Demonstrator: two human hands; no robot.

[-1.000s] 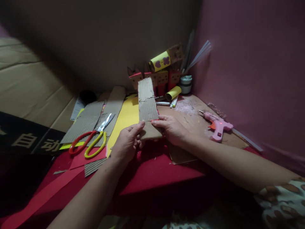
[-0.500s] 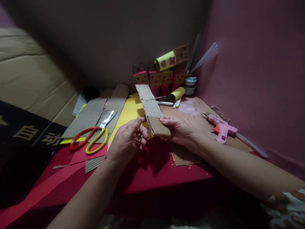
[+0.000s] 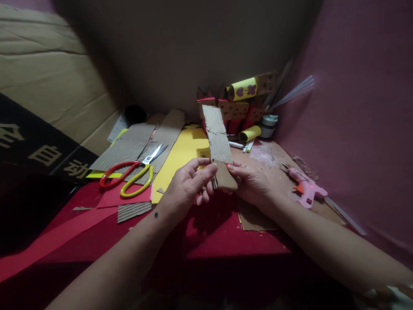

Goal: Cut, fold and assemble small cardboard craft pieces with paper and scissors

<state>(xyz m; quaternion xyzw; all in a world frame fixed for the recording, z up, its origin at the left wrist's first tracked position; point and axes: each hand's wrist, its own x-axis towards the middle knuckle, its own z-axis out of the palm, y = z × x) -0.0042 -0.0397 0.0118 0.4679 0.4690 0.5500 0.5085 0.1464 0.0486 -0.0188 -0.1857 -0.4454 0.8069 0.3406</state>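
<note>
Pinching a corrugated cardboard strip (image 3: 220, 144) by its folded near end, as the head view shows, the left hand (image 3: 190, 183) and right hand (image 3: 251, 181) grip opposite edges between thumbs and fingers, above a red tablecloth (image 3: 222, 241). Left of the strip lie a yellow sheet (image 3: 180, 148) and scissors (image 3: 146, 161), partly over corrugated cardboard pieces (image 3: 124, 140); a pink hot glue gun (image 3: 309, 191) rests to the right.

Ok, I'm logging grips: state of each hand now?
Left hand: curled at the cardboard strip's edge; grip cannot be told.
Right hand: closed, holding the strip by its folded end.
</note>
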